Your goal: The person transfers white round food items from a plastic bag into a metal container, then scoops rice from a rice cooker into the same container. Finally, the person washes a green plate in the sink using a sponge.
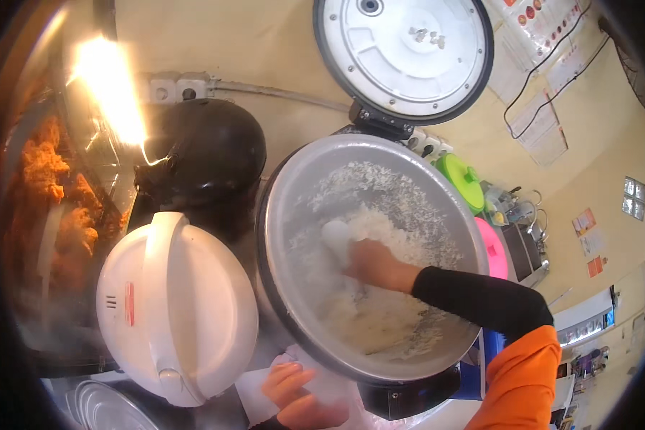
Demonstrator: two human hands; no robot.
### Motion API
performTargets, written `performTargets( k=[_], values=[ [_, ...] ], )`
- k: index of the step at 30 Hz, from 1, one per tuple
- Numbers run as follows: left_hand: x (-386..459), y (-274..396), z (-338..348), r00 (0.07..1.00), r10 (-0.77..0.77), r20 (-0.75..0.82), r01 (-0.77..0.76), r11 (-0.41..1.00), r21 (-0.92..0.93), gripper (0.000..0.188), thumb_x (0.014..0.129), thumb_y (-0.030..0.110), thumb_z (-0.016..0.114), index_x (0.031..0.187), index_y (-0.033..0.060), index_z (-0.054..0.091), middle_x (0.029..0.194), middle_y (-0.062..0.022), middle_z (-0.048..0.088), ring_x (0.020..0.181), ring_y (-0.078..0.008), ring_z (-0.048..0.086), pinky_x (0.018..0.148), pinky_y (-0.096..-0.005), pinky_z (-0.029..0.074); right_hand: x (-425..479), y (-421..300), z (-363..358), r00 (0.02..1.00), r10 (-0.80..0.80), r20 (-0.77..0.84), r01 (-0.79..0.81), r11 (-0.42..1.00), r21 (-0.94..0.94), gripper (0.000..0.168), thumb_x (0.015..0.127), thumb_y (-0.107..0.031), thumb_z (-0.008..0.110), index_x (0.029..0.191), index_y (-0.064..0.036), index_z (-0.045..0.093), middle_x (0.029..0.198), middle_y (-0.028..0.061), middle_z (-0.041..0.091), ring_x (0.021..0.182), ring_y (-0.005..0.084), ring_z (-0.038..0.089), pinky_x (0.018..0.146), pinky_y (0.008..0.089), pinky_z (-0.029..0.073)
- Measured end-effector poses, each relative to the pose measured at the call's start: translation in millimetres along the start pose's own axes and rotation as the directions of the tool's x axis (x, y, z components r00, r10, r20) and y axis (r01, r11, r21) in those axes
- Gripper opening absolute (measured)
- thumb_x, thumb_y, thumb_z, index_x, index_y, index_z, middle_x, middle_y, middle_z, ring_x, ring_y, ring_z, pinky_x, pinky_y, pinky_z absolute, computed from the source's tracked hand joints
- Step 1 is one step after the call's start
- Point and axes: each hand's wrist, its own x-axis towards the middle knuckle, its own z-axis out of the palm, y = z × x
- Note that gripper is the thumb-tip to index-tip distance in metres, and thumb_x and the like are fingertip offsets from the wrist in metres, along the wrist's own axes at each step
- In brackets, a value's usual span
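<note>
Inside a large open rice cooker, my right hand (379, 263) grips a white round-ended utensil (336, 239), perhaps a rice paddle or scoop. Its tip lies amid the steaming white rice (379, 228). Rice covers the bottom of the metal inner pot (306, 322), and grains cling to the wall. My left hand (298, 395) is low in the view, in front of the cooker, among pale paper sheets (250, 395). Steam blurs its fingers, so whether they grasp the paper is unclear. The cooker's round lid (408, 59) stands raised behind the pot.
A white lidded rice cooker (209, 301) stands close on the left. Behind it sits a rounded black pot-like object (209, 145). Orange-brown fried food (45, 161) lies in a lit glass case. Green (459, 180) and pink lids (492, 250) are at right. Wall sockets (177, 88) line the back.
</note>
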Motion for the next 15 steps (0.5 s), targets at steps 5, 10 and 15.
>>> performTargets(
  k=[5,10,15],
  values=[
    [-21.5,7.6,20.6,0.974,-0.149,-0.171,0.156,0.987,0.027,0.047,0.067,0.04,0.067,0.094,0.0133,0.038,0.081,-0.011,0.057,0.078,-0.0258,0.048,0.068,-0.0375,0.041,0.8,5.0,18.3,1.0,-0.014,0.017,0.014,1.0,-0.009,0.023,0.076,-0.024,0.057,0.081,-0.002,0.058,0.08,0.0192,0.062,0.074,0.0347,0.061,0.066,0.0426,0.049],
    [-30.4,2.3,14.6,0.983,-0.159,-0.093,0.16,0.987,-0.002,0.058,0.063,0.044,0.07,0.101,0.0109,0.041,0.085,-0.0154,0.058,0.084,-0.029,0.05,0.073,-0.0394,0.042,-25.0,17.9,-57.8,0.994,-0.073,-0.085,0.087,0.98,0.176,0.018,0.077,-0.018,0.057,0.091,-0.006,0.058,0.077,0.0146,0.062,0.072,0.032,0.06,0.065,0.0421,0.048],
    [-40.3,9.3,20.0,0.958,-0.239,-0.156,0.247,0.968,0.037,0.065,0.061,0.046,0.072,0.106,0.0085,0.043,0.099,-0.0202,0.055,0.095,-0.0338,0.049,0.077,-0.0437,0.042,-88.9,1.9,-158.6,0.993,-0.005,-0.121,-0.027,0.966,-0.257,0.017,0.078,-0.013,0.056,0.093,-0.007,0.059,0.068,0.0134,0.06,0.067,0.0296,0.061,0.06,0.0388,0.048]
  ],
)
